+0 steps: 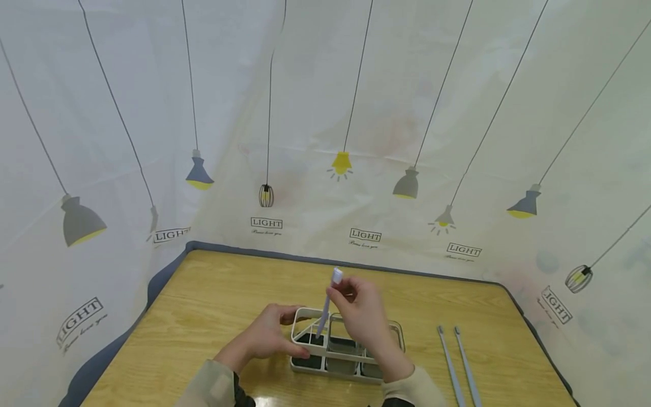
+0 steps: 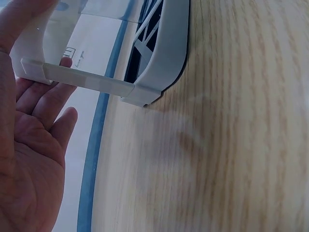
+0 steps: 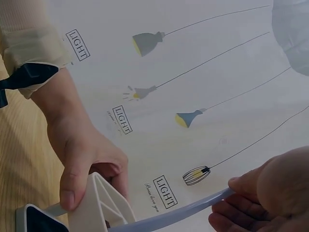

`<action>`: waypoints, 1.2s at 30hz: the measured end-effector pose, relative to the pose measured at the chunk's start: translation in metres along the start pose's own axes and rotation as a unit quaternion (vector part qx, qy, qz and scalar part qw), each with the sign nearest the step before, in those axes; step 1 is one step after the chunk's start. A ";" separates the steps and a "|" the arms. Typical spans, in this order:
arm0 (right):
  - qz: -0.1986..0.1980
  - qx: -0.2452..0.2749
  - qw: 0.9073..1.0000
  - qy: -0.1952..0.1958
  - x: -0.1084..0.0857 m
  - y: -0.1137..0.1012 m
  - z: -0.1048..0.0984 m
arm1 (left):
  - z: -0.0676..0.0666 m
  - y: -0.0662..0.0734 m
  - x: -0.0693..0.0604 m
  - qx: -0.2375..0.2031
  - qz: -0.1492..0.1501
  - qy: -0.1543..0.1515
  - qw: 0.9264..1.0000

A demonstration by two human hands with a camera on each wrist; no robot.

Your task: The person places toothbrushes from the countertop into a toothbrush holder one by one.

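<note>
With left hand, grips boxy white plastic holder — with right hand, pinches slim lavender plastic toothbrush, head up, at holder's left end.

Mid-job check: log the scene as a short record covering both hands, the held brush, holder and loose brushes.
Left hand: grips the left end of the holder
Right hand: pinches the lavender toothbrush near its head
Held brush: head up, tilted, handle end at holder's left compartment; depth unclear
Holder: upright on table
Loose brushes: two blue-grey toothbrushes, right of holder
</note>
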State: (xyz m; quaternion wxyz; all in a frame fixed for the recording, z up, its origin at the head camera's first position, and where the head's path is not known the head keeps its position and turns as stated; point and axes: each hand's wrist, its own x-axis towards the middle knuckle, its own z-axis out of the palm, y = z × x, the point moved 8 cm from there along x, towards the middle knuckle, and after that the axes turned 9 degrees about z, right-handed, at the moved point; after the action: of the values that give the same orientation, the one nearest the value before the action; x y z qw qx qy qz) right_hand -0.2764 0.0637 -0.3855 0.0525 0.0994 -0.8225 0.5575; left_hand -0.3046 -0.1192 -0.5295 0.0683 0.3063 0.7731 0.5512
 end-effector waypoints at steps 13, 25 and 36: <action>0.007 -0.055 0.997 -0.050 -0.004 0.015 0.024 | 0.000 0.000 -0.001 0.015 -0.003 -0.002 1.000; 0.002 -0.082 0.993 -0.081 -0.008 0.026 0.040 | 0.001 0.000 -0.001 0.002 0.002 -0.004 1.000; -0.001 -0.106 0.991 -0.084 -0.008 0.032 0.046 | 0.001 -0.002 0.000 0.002 -0.002 -0.006 1.000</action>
State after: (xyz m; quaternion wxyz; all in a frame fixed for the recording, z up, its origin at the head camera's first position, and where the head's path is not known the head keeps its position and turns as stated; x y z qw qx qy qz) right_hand -0.2749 0.0332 -0.4327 -0.0061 0.1403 -0.8782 0.4572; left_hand -0.3045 -0.1190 -0.5315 0.0737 0.3082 0.7742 0.5479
